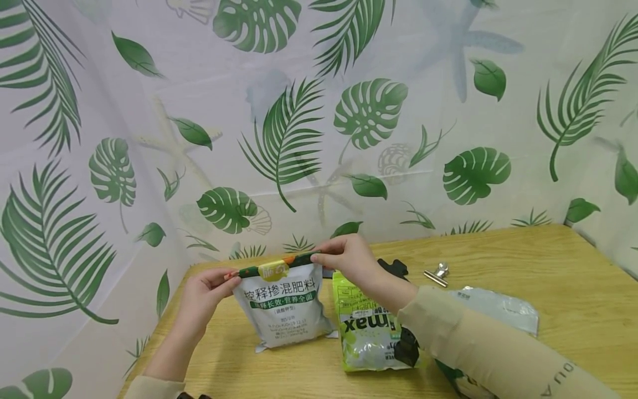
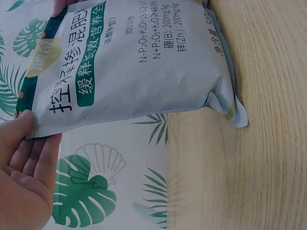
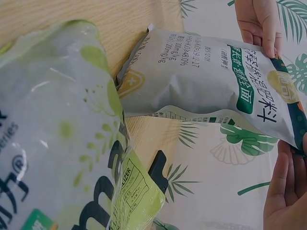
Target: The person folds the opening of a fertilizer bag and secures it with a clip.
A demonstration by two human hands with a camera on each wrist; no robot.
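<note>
A white fertilizer bag point(image 1: 284, 316) with Chinese print stands on the table, its top edge folded over into a dark green strip with a yellow label. My left hand point(image 1: 206, 296) pinches the left end of that fold between thumb and fingers. At the other end, my right hand point(image 1: 349, 260) pinches the fold the same way. The left wrist view shows the bag point(image 2: 139, 62) bulging, with the left hand point(image 2: 29, 167) at its top corner. In the right wrist view both the right hand point(image 3: 288, 187) and left hand point(image 3: 259, 24) hold the top strip.
Right of the white bag is a lime-green bag point(image 1: 366, 346) with a black clip point(image 1: 406, 349) on its lower front. Behind it lies another black clip point(image 1: 394, 268). A silver bulldog clip point(image 1: 438, 274) and a silvery bag point(image 1: 503, 307) are farther right; my right forearm partly hides a dark green bag point(image 1: 456, 379).
</note>
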